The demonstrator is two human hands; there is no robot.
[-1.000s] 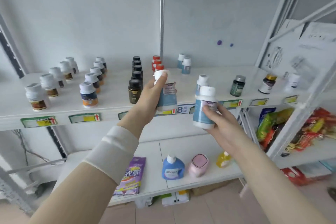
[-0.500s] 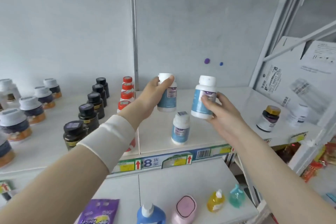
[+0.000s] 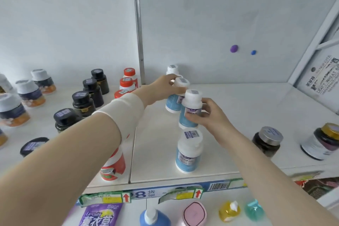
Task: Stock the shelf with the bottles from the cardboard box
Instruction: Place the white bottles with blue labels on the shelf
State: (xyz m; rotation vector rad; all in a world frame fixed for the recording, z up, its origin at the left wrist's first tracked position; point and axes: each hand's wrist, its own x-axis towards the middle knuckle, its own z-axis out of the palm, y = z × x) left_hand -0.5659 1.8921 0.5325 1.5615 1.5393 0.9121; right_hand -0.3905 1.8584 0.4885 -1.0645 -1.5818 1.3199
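Left hand (image 3: 164,86): gripped a blue-label bottle (image 3: 171,103) by its cap, behind the front bottle (image 3: 189,154).
Right hand (image 3: 211,114): clasped a second blue-label bottle (image 3: 189,110), just behind the front bottle.

Blue-labelled white bottles (image 3: 189,153); black-capped jars (image 3: 83,102).

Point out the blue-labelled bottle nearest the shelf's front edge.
The free-standing front bottle, just before the right hand; the others are held or stand farther back.

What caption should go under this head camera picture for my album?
Left hand holds the far bottle, right hand the near bottle, at the shelf.
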